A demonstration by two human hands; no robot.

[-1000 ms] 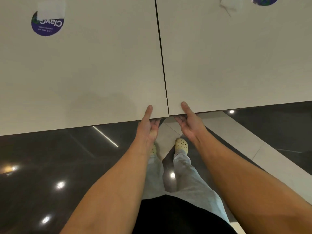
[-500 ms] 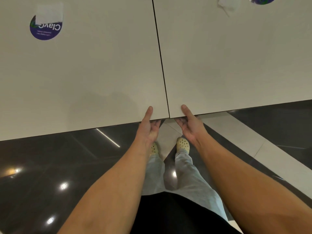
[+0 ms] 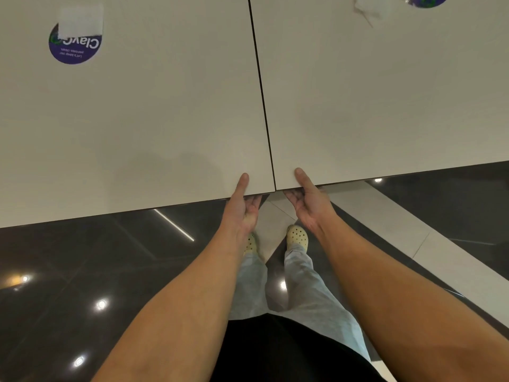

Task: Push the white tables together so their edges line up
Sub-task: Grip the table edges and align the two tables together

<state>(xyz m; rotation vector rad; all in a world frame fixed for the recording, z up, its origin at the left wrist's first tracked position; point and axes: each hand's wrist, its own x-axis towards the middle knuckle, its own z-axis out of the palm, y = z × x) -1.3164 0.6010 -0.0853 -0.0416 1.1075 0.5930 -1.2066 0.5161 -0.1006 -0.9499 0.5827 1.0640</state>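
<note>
Two white tables stand side by side, the left table (image 3: 137, 119) and the right table (image 3: 385, 100), with only a thin dark seam between them. Their near edges meet almost level at the seam, the left one a touch nearer to me. My left hand (image 3: 243, 205) grips the near corner of the left table, thumb on top, fingers underneath. On the other side of the seam my right hand (image 3: 308, 202) grips the right table's near corner in the same way.
A round purple sticker (image 3: 74, 45) partly covered by white tape lies at the left table's far left. A second purple sticker (image 3: 425, 0) and crumpled white paper (image 3: 369, 9) lie on the right table. Below are a glossy dark floor and my feet in pale clogs (image 3: 297, 238).
The tabletops' near edges sit slightly lower in view and the stickers have drifted down. Both hands keep their grip on the corners beside the seam.
</note>
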